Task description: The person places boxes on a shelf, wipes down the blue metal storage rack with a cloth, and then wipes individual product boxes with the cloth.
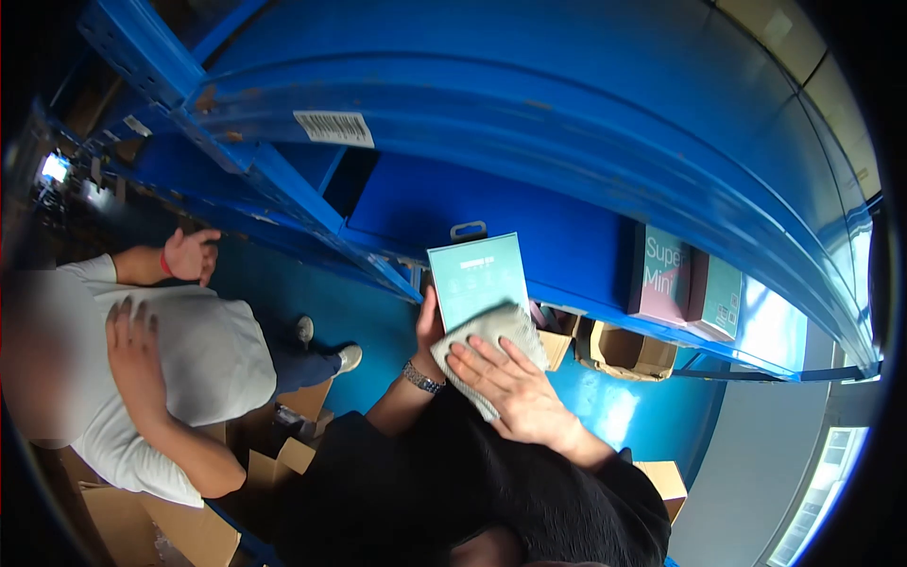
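Observation:
A pale green box point(479, 279) with a grey hanging tab is held up in front of the blue shelf. My left hand point(429, 326), with a metal watch at its wrist, grips the box along its left edge; part of the fingers are hidden behind it. A grey-white cloth point(472, 333) covers the lower part of the box front. My right hand point(515, 387) lies over the cloth with its fingers slightly apart, pressing it against the box.
Blue metal racking point(453, 113) arches overhead. Two boxes, one marked "Super Mini" point(658, 274), stand on the shelf at right. An open carton point(628, 352) lies below. At left is a co-worker in a white shirt point(189, 350), near more open cartons point(161, 524).

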{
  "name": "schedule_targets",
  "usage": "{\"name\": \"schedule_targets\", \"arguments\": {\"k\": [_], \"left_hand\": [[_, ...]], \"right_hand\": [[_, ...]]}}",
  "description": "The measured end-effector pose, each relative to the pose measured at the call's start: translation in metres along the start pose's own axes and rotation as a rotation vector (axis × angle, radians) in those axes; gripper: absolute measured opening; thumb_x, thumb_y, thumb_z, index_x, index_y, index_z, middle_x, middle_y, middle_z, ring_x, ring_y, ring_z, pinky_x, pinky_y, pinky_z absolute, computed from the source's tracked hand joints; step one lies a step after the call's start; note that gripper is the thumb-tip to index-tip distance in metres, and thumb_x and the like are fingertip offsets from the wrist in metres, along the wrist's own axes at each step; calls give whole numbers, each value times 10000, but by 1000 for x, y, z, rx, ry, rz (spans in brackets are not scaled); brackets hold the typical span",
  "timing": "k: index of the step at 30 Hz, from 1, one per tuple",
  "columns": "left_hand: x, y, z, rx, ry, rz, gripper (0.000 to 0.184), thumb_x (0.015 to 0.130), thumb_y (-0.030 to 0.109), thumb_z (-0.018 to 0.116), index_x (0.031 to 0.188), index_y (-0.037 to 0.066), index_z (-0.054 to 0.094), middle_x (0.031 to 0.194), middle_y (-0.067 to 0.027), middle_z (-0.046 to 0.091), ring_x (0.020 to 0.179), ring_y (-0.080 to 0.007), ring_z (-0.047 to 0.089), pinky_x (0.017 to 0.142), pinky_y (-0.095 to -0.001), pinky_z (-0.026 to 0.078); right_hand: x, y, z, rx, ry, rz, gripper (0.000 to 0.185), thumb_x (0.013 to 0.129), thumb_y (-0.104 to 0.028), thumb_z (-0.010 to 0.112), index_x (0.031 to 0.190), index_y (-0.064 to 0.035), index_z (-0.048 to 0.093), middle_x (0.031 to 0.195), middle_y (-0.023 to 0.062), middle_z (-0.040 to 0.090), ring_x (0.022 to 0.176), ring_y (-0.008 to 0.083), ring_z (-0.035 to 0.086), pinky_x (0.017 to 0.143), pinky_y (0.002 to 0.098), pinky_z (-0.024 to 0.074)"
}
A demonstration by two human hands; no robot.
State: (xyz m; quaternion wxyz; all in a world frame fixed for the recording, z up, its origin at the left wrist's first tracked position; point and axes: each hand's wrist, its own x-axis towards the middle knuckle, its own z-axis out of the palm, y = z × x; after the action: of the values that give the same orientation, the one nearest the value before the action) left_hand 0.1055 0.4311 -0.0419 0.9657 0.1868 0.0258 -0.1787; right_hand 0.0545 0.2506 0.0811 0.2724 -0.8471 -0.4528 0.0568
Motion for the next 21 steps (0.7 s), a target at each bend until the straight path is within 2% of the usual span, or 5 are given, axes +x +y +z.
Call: {"name": "schedule_targets", "arguments": {"k": [5,11,16,20,21], "left_hand": [[6,5,4,3,-131,-10,885,970,757,262,1662,208,225,1677,-191,291,1491,-449,370,1189,-676,314],[-4,-4,-11,104,15,42,899,966,770,249,1665,204,218,1677,-189,294,1494,-441,368,1189,-663,324],[-15,-6,-15,-57,-22,70,708,1066,636,288,1624,203,337,1606,-128,449,1388,-336,541,1160,-532,440],[-21,-6,-15,-248,-361,68,734,1057,651,312,1630,191,321,1608,-117,449,1401,-320,528,1170,-537,422],[-24,-7,-15,-248,-357,69,734,1057,651,312,1630,191,321,1608,-117,449,1401,-320,528,1170,-537,422]], "right_hand": [[-7,-3,-2,0,-16,12,766,835,-158,610,1576,-72,436,1653,80,405,1564,223,311,1285,446,180],[-5,-4,-1,-33,45,74,770,832,-155,613,1576,-74,437,1651,81,409,1560,220,322,1281,446,196],[1,-1,-3,-14,99,113,775,824,-140,608,1577,-68,434,1650,82,409,1560,229,320,1281,449,203],[8,8,-7,-28,154,142,779,815,-121,598,1574,-60,435,1650,92,407,1565,251,308,1281,460,212],[11,11,-8,-24,153,142,779,815,-121,598,1574,-60,435,1650,92,407,1565,251,308,1281,460,212]]}}
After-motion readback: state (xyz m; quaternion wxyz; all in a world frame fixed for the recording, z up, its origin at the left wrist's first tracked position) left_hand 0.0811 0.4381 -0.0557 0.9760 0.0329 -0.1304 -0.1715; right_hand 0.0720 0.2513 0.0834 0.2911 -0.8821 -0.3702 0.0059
